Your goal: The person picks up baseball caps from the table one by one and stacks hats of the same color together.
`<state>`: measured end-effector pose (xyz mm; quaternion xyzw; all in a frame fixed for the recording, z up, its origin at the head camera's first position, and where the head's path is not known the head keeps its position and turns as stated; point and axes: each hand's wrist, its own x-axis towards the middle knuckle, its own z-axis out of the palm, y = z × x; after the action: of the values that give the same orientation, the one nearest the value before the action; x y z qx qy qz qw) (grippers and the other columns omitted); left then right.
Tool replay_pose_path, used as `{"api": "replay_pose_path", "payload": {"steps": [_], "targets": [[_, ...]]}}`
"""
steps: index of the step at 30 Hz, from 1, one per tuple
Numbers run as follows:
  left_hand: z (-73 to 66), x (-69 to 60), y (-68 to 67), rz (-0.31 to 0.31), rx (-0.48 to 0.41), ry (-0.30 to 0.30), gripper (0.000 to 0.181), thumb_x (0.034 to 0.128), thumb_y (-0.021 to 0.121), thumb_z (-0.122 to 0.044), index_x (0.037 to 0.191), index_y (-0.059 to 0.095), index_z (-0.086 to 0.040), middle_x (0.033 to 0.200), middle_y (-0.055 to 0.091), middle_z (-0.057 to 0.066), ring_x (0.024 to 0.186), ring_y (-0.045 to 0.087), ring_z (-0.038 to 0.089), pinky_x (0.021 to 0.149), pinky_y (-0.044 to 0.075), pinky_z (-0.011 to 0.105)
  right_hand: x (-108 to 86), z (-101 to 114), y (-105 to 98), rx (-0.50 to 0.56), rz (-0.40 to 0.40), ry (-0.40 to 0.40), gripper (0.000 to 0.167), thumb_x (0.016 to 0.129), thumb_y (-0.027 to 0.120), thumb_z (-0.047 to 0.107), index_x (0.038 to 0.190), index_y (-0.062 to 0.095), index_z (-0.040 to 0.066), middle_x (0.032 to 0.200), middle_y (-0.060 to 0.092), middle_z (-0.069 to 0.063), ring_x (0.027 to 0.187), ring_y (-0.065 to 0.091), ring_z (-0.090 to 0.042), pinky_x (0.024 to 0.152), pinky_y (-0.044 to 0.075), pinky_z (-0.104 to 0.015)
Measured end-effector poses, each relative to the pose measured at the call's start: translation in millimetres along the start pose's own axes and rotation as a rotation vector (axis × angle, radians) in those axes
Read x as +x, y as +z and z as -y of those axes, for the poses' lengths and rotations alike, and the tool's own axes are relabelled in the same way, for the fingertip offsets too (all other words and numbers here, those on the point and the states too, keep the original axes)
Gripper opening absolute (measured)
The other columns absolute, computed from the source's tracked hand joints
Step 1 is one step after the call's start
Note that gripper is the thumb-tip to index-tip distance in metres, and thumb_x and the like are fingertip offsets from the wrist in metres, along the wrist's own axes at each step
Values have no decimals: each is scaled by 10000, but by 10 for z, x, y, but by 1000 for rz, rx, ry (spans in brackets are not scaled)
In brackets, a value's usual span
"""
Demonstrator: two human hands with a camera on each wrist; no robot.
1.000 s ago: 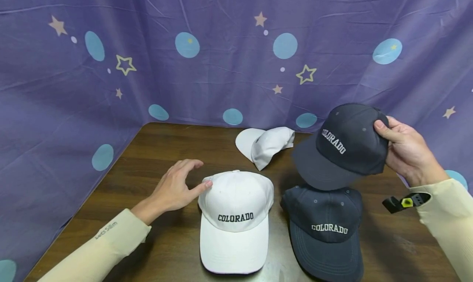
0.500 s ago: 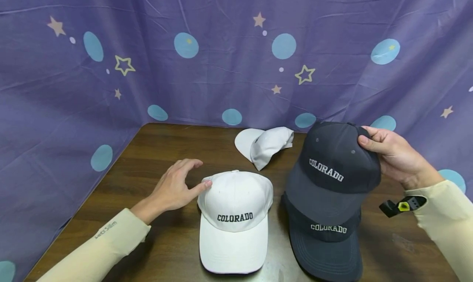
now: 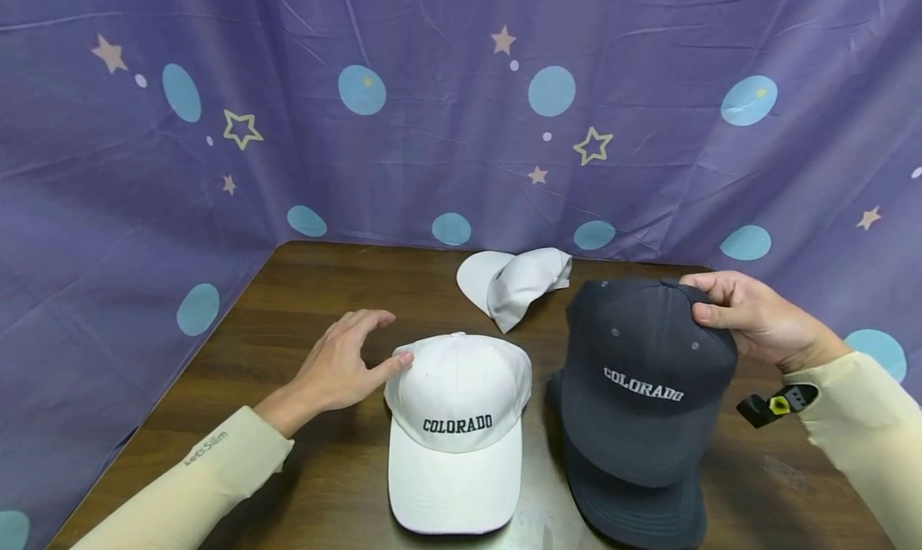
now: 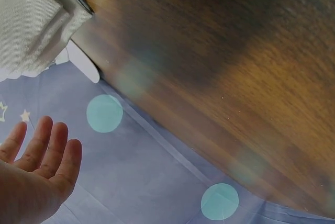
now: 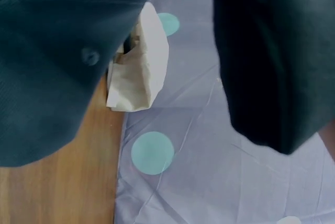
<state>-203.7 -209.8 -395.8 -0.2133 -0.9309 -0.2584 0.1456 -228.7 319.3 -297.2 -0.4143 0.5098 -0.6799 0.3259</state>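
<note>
My right hand [image 3: 756, 318] pinches the crown of a dark navy baseball cap [image 3: 648, 346], lettered COLORADO, between thumb and fingers. That cap sits over a second navy cap [image 3: 637, 511], of which mainly the brim shows. In the right wrist view the navy cloth [image 5: 47, 72] fills both sides and the hand is nearly all hidden. A white COLORADO cap [image 3: 457, 386] faces me on the table to the left. Beside it lies my left hand [image 3: 342, 367], fingers loosely spread, its thumb tip at the crown's edge. The left wrist view shows those relaxed fingers [image 4: 49, 150].
Farther back on the wooden table [image 3: 324, 286] a crumpled white cap [image 3: 529, 282] lies on its side. A purple curtain [image 3: 432, 166] with stars and dots hangs along the back and left. Some clear scrap [image 3: 785, 474] lies at the right.
My right hand has lowered the upper navy cap, bringing it toward me and slightly left over the other navy cap, whose lettering is now covered. The left hand has stayed in place.
</note>
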Motion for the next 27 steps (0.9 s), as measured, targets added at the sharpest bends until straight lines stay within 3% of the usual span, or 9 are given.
{"api": "replay_pose_path", "payload": {"steps": [6,18,23,27], "targets": [[-1,1,-1,1,3,-2,677,891,712,-596,1364,595,-125,1363,621,64,1285,544,295,1059,423,567,-12,-89,-32,-5,69,47,357,1047,285,-152,1295,539,-125,1189,701,-189,1045,721,-258,825,611,-384],[-3,14,-5,-3,6,8,670,888,717,-596,1355,602,-129,1346,628,59,1258,558,287,1054,425,566,-54,-163,33,-4,134,155,316,1038,302,-174,1271,515,-166,1205,687,-193,1052,712,-244,846,605,-372],[-3,12,-4,1,7,4,675,889,716,-598,1361,599,-129,1352,625,63,1263,555,291,1055,426,567,-80,-186,22,-107,134,205,282,1021,333,-189,1227,526,-179,1140,698,-180,984,719,-202,789,615,-363],[-5,10,-1,7,7,6,684,890,712,-601,1365,598,-123,1360,623,69,1276,550,295,1067,420,568,-129,-209,3,-286,55,321,240,1020,396,-164,1171,580,-129,1055,713,-161,900,712,-158,740,611,-349]]}}
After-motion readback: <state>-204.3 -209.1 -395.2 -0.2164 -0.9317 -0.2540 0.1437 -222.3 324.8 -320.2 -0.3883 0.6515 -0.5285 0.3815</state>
